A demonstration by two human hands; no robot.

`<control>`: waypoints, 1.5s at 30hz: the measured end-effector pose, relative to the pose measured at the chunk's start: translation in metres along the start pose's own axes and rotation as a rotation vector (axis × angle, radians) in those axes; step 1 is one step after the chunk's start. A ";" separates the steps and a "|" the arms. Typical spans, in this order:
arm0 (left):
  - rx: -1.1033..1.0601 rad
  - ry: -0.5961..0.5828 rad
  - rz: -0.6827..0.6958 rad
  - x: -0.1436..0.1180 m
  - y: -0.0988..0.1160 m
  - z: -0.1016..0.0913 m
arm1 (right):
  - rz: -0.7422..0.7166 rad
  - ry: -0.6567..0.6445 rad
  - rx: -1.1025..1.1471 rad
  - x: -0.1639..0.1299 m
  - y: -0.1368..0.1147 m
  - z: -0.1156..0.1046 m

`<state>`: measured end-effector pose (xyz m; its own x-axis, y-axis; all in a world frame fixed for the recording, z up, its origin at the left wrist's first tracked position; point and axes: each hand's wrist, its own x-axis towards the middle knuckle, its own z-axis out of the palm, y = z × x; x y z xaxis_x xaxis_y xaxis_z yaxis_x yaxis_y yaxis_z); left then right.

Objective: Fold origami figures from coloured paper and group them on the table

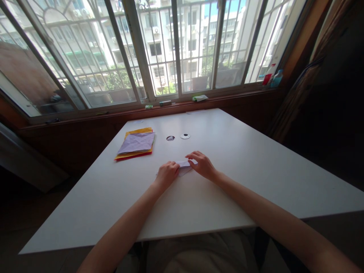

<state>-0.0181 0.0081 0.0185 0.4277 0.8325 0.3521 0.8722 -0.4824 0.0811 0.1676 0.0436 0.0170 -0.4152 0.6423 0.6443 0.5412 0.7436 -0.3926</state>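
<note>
A pale lilac folded sheet of paper (185,170) lies on the white table in front of me, partly covered by my hands. My left hand (167,173) has its fingers curled together over the paper's left part and presses on it. At the right end of the paper is my right hand (202,165), its fingers bent, with a gap between thumb and forefinger. Whether its thumb touches the paper I cannot tell.
A stack of coloured paper (136,142), lilac on top with yellow and red below, lies left on the white table (244,167). Beyond my hands are a round hole (170,138) and a round white cover (185,136). Bottles (276,78) and small packets stand along the windowsill.
</note>
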 end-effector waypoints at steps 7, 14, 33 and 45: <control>-0.543 0.330 -0.317 0.003 -0.011 -0.001 | 0.073 0.402 -0.036 0.005 -0.004 -0.010; -1.440 0.290 -0.578 0.008 -0.008 -0.006 | 0.045 0.312 0.101 0.004 -0.011 -0.009; -1.597 0.025 -0.524 0.003 0.010 0.003 | 0.322 -0.057 0.545 -0.001 -0.012 0.008; -1.579 0.033 -0.491 0.003 0.007 0.005 | 0.277 -0.045 0.413 0.000 -0.020 0.002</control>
<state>-0.0095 0.0083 0.0154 0.1791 0.9835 0.0250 -0.1815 0.0081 0.9834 0.1554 0.0296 0.0235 -0.3326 0.8268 0.4537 0.3042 0.5494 -0.7782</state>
